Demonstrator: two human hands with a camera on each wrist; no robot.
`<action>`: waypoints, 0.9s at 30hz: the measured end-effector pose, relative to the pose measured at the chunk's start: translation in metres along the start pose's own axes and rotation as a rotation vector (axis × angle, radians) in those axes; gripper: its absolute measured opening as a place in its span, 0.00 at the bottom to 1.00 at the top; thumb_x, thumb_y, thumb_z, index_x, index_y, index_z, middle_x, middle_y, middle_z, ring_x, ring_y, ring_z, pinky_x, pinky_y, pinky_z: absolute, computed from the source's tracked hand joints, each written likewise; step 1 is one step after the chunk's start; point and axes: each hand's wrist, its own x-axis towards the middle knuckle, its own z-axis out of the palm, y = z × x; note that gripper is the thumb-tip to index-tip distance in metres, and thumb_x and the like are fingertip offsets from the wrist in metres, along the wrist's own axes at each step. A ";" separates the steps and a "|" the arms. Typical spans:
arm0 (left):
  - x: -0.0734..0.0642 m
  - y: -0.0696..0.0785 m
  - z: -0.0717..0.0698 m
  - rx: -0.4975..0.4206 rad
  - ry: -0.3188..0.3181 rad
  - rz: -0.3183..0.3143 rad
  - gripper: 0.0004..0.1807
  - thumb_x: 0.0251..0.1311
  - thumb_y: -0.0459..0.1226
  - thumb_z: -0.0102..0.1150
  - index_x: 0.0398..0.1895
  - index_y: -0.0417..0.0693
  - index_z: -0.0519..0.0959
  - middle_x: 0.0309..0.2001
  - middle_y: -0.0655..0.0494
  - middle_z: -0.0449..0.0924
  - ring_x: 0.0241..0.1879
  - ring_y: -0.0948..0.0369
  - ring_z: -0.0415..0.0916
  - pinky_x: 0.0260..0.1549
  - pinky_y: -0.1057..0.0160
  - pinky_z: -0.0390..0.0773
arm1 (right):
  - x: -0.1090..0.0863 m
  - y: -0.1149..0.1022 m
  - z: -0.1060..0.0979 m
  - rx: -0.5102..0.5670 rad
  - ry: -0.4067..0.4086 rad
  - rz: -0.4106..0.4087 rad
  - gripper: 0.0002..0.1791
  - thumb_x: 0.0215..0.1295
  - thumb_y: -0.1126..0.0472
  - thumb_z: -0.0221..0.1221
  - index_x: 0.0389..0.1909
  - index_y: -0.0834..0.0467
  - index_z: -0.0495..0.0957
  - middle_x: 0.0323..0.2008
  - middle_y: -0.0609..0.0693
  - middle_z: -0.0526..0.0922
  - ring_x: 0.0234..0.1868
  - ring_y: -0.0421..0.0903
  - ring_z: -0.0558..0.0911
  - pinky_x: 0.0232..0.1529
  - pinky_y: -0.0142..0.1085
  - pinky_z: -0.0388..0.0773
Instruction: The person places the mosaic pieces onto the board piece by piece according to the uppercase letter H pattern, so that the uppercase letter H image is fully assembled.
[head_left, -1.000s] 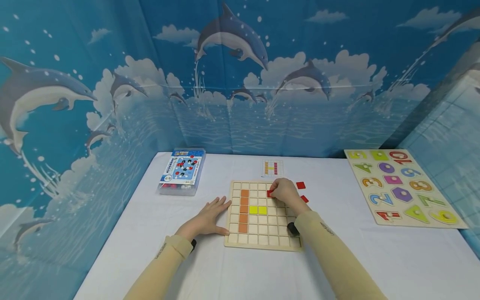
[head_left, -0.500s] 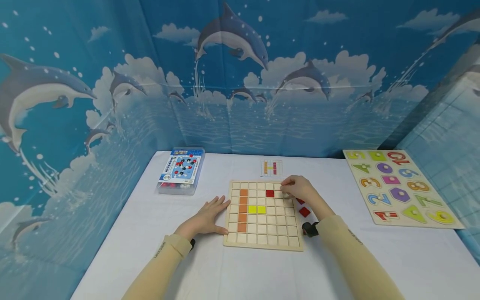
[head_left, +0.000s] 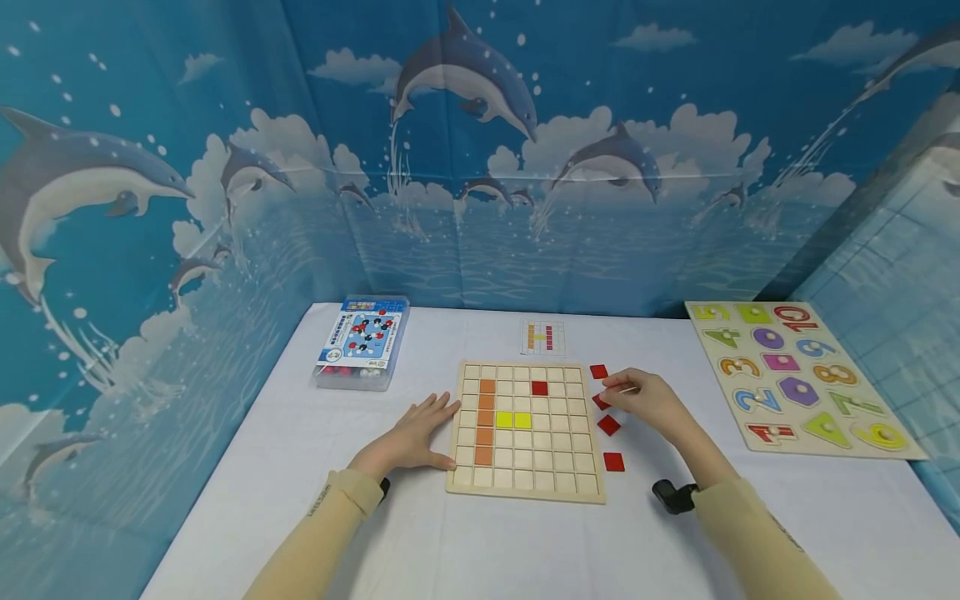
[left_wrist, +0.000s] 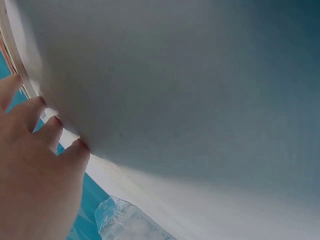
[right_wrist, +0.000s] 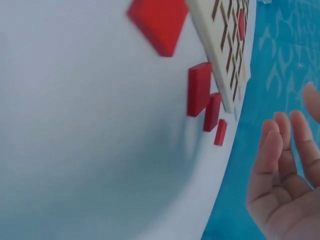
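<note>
In the head view a wooden grid board (head_left: pixel 525 497) lies flat on the table. It bears a column of several orange tiles (head_left: pixel 487 418), two yellow tiles (head_left: pixel 504 419) side by side and one red tile (head_left: pixel 539 388). My left hand (head_left: pixel 408 437) rests with spread fingers and thumb against the board's left edge. My right hand (head_left: pixel 645 400) hovers right of the board, just over a red tile (head_left: pixel 601 402) that its fingertips partly cover. Nothing shows between its loosely bent fingers in the right wrist view. More loose red tiles (right_wrist: pixel 199 90) lie along the board's right side.
Behind the board lies a small pattern card (head_left: pixel 545 337) with coloured squares. A clear plastic box (head_left: pixel 360 346) with a molecule picture stands back left. On the right is a wooden number and shape puzzle (head_left: pixel 802 379). A dolphin-printed curtain (head_left: pixel 480 242) hangs beyond the table.
My right hand has let go of the red tile on the board, then moved right, off the board to the loose red tiles. The left hand stays at the board's edge.
</note>
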 end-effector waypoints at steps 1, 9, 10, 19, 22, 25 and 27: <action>0.000 0.000 0.000 0.002 0.001 0.000 0.55 0.47 0.49 0.76 0.77 0.52 0.56 0.79 0.49 0.46 0.79 0.48 0.39 0.77 0.44 0.42 | -0.002 0.003 -0.001 0.003 0.006 -0.006 0.23 0.66 0.54 0.62 0.56 0.64 0.76 0.47 0.59 0.82 0.44 0.49 0.78 0.44 0.39 0.80; 0.000 0.001 -0.001 -0.009 0.000 0.001 0.55 0.47 0.49 0.76 0.77 0.51 0.56 0.79 0.49 0.46 0.79 0.48 0.39 0.77 0.44 0.42 | -0.012 0.021 -0.005 0.035 0.040 -0.012 0.24 0.64 0.54 0.64 0.56 0.62 0.76 0.49 0.60 0.82 0.46 0.50 0.78 0.43 0.35 0.78; 0.000 0.001 -0.002 -0.012 -0.001 0.001 0.55 0.47 0.49 0.76 0.77 0.51 0.56 0.80 0.49 0.46 0.79 0.48 0.39 0.77 0.44 0.42 | -0.013 0.022 -0.005 0.038 0.039 -0.006 0.24 0.64 0.53 0.64 0.56 0.62 0.76 0.49 0.59 0.82 0.46 0.50 0.78 0.43 0.35 0.79; -0.002 0.001 -0.001 -0.011 0.004 0.016 0.55 0.47 0.48 0.76 0.77 0.50 0.57 0.79 0.48 0.47 0.79 0.47 0.40 0.77 0.43 0.43 | -0.016 0.028 -0.002 0.048 0.036 -0.001 0.26 0.63 0.51 0.65 0.57 0.60 0.75 0.50 0.59 0.81 0.49 0.51 0.78 0.43 0.34 0.79; -0.002 0.000 -0.001 -0.011 0.004 0.012 0.55 0.47 0.48 0.76 0.77 0.50 0.57 0.79 0.48 0.47 0.79 0.47 0.40 0.77 0.43 0.43 | -0.015 0.028 -0.001 0.043 0.057 -0.002 0.26 0.62 0.51 0.66 0.57 0.60 0.76 0.50 0.58 0.81 0.49 0.51 0.78 0.42 0.36 0.80; -0.001 0.000 0.000 -0.012 0.005 0.006 0.55 0.47 0.49 0.76 0.77 0.51 0.57 0.79 0.48 0.47 0.79 0.47 0.39 0.77 0.43 0.43 | -0.015 0.027 0.001 0.048 0.060 -0.004 0.25 0.62 0.52 0.66 0.57 0.60 0.76 0.50 0.59 0.81 0.49 0.51 0.78 0.43 0.36 0.80; -0.001 0.000 0.000 -0.014 0.004 0.006 0.55 0.47 0.49 0.76 0.77 0.51 0.57 0.79 0.48 0.47 0.79 0.47 0.39 0.77 0.43 0.42 | -0.015 0.027 0.002 0.060 0.056 0.001 0.25 0.62 0.53 0.66 0.56 0.61 0.76 0.50 0.60 0.81 0.49 0.51 0.78 0.42 0.35 0.80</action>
